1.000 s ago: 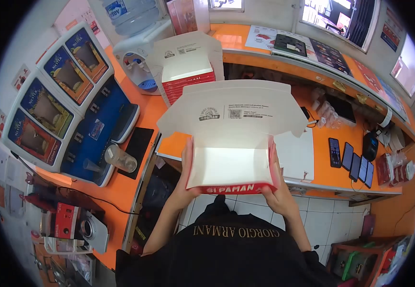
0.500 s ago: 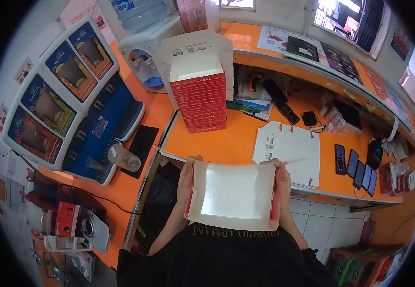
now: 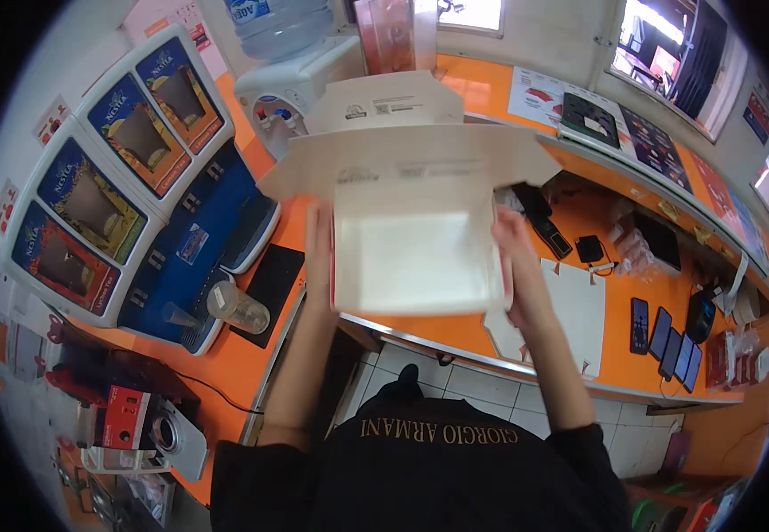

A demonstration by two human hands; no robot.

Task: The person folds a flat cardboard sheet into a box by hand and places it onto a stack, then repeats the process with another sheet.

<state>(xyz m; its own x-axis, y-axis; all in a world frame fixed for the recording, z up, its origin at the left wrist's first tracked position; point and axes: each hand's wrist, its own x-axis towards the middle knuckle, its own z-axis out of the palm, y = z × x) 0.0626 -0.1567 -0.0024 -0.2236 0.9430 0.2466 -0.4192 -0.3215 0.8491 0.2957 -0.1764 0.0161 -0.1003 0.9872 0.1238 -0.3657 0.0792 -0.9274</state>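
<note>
A cardboard food box (image 3: 411, 266), white inside with red outer sides, is held up in front of me with its lid raised. My left hand (image 3: 318, 257) is closed on its left side, and my right hand (image 3: 515, 257) grips the right side. Printed text on the raised lid is blurred. Behind it, the raised lid of another box (image 3: 389, 97) shows; the red stack beneath is hidden by the box I hold. Flat white box blanks (image 3: 570, 319) lie on the orange counter to the right, near my right forearm.
On the left stands a drinks dispenser (image 3: 118, 177), with clear plastic cups (image 3: 247, 315) beside it. A water dispenser (image 3: 291, 84) is at the back. Several phones (image 3: 668, 346) lie on the right of the orange counter (image 3: 615, 346). A raised shelf (image 3: 482, 84) runs along the back.
Both hands have carried the box forward and up from close to my chest toward the stack. Its lid now shows standing up, and the box covers the stack's front.
</note>
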